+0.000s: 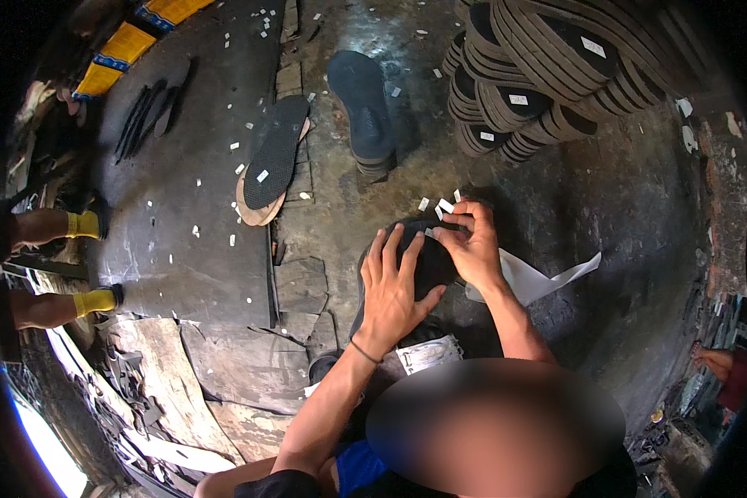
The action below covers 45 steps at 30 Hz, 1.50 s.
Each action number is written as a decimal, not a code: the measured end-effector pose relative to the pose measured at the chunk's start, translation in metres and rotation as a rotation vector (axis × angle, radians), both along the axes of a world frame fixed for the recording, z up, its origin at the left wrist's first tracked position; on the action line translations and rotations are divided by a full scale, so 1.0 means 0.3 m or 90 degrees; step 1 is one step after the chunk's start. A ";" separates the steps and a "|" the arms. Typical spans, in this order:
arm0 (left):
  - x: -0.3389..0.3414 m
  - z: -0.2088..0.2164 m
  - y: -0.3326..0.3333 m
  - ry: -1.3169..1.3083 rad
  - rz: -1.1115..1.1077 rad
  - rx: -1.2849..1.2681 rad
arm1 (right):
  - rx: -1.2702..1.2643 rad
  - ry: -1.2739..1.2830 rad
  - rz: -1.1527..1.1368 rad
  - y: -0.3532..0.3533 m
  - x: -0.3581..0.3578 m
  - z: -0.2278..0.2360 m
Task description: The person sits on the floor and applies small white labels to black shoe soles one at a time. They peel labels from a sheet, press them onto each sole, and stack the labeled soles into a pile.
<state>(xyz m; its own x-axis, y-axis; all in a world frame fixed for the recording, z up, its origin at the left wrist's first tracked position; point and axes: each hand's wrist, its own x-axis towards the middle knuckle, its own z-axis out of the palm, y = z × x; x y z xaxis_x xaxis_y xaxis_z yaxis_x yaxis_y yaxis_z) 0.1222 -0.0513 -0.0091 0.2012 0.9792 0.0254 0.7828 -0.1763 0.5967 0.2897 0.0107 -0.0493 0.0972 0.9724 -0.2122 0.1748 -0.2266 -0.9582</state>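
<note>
A black shoe sole lies in front of me, partly covered by my hands. Spread across its upper face is my left hand, fingers stretched and thumb apart. At the sole's far right edge, my right hand has its thumb and fingers drawn together, pinching what looks like a small white label. Several more tiny labels stand around the fingertips, one white label touching or nearly touching them. Under my right wrist rests a curled white sheet.
Stacked soles with white labels rise at the far right. A single dark sole stands beyond my hands. To its left lies a textured black insole over tan pieces. Another person's legs in yellow socks are at left.
</note>
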 end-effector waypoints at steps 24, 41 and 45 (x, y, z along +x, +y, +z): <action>-0.091 -0.075 0.063 0.003 0.076 -0.020 | 0.091 -0.114 -0.010 0.010 -0.015 -0.072; -0.201 -0.028 0.071 0.121 0.130 0.030 | -0.134 -0.075 0.011 -0.047 0.001 -0.091; -0.197 -0.022 0.068 0.157 0.056 0.032 | -0.153 -0.104 0.113 -0.060 -0.036 -0.104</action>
